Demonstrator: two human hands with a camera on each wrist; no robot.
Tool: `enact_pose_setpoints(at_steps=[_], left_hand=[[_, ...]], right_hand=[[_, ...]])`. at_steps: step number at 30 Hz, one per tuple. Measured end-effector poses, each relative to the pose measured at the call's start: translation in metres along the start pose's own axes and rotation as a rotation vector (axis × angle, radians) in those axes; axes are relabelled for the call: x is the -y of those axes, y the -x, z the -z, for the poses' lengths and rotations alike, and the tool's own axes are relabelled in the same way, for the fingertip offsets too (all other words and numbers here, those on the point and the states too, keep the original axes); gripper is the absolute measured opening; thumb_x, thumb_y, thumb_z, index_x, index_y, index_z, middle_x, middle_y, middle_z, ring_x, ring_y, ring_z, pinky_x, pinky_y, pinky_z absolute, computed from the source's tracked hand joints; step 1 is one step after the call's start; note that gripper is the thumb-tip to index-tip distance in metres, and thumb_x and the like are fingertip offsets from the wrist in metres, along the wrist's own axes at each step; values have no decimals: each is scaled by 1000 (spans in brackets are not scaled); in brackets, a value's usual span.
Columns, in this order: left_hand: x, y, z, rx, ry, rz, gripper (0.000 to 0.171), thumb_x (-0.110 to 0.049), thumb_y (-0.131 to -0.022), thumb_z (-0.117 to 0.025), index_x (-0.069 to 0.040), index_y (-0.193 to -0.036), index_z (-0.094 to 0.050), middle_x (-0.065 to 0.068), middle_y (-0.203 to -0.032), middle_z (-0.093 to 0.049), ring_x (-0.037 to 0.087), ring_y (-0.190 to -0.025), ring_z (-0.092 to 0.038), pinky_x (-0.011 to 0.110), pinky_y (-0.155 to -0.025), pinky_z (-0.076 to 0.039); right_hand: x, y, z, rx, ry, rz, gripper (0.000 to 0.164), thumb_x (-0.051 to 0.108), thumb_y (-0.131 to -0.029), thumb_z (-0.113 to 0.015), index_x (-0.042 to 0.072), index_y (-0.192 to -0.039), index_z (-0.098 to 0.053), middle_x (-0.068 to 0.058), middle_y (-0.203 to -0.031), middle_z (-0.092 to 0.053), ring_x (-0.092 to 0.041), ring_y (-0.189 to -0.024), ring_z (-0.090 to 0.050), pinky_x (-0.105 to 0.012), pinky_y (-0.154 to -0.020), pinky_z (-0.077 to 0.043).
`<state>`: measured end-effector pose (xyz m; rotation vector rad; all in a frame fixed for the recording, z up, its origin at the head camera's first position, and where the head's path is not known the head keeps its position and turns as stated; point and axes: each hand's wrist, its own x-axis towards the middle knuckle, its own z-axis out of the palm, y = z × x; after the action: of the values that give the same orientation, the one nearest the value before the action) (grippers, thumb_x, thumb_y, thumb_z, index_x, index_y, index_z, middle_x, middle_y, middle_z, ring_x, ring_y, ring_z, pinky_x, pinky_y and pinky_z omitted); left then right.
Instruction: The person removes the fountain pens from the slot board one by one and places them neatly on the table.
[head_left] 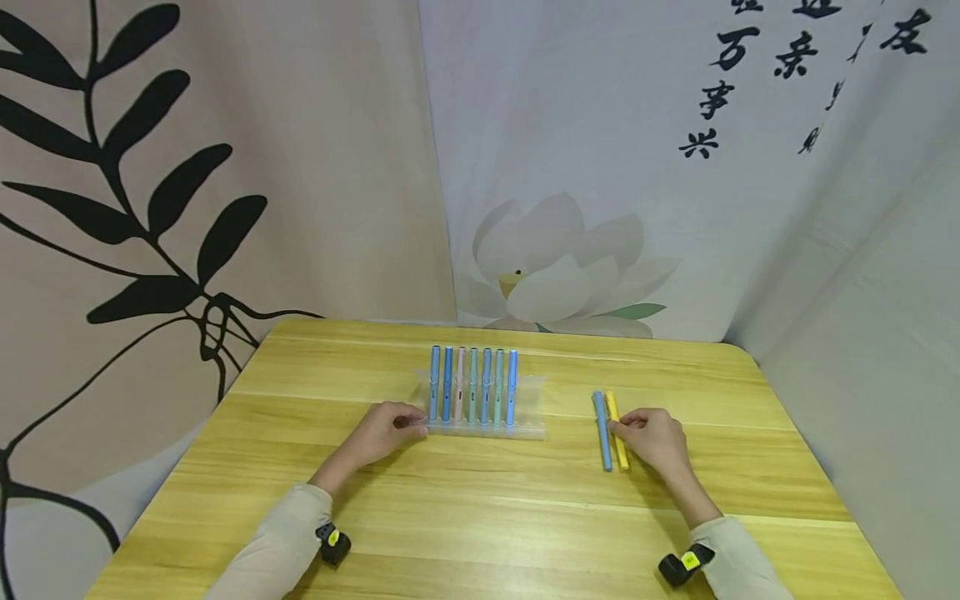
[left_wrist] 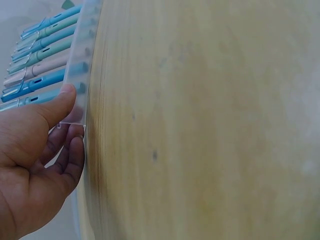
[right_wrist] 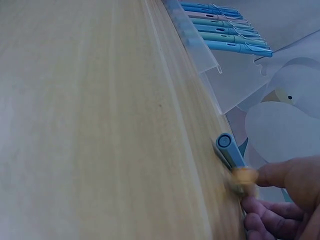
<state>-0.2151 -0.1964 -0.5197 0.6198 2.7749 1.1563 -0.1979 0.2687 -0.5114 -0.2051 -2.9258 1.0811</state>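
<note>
Pens (head_left: 472, 385) number nine, seven in one clear rack (head_left: 529, 432).

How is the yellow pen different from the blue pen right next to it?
The right hand pinches the yellow pen, but the blue pen lies on the table, not gripped. The blue pen is closer to the clear rack; the yellow pen is farther away. Both are long and thin.
</note>
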Motion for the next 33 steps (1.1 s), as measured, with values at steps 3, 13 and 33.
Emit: enact_pose_setpoints(at_steps=[3,13,33], left_hand=[[0,0,0,-6,-1,-4,26,-19,-94,-75,-3,-115,-76,3,-101,-75,11,-87,-65,30,-79,-55],[-1,0,0,-14,-2,-10,26,-19,-95,-75,-3,-115,-76,5,-103,-75,12,-88,-66,32,-79,-56],[2,-1,-1,0,0,17,27,-22,-95,-75,-5,-116,-76,4,-104,-75,11,-90,-66,32,-82,-56]], right_hand=[[1,0,1,5,6,1,32,32,-90,-78,2,-98,-76,-5,-82,-74,-17,-69,-63,-31,-59,-46],[12,1,13,-32,-12,72,31,33,-95,-73,4,-107,-76,-6,-91,-76,-21,-81,-70,-37,-69,-53],[64,8,-10,-25,-249,293,34,36,-95,-74,11,-119,-75,-5,-108,-77,-25,-97,-70,-40,-82,-58]])
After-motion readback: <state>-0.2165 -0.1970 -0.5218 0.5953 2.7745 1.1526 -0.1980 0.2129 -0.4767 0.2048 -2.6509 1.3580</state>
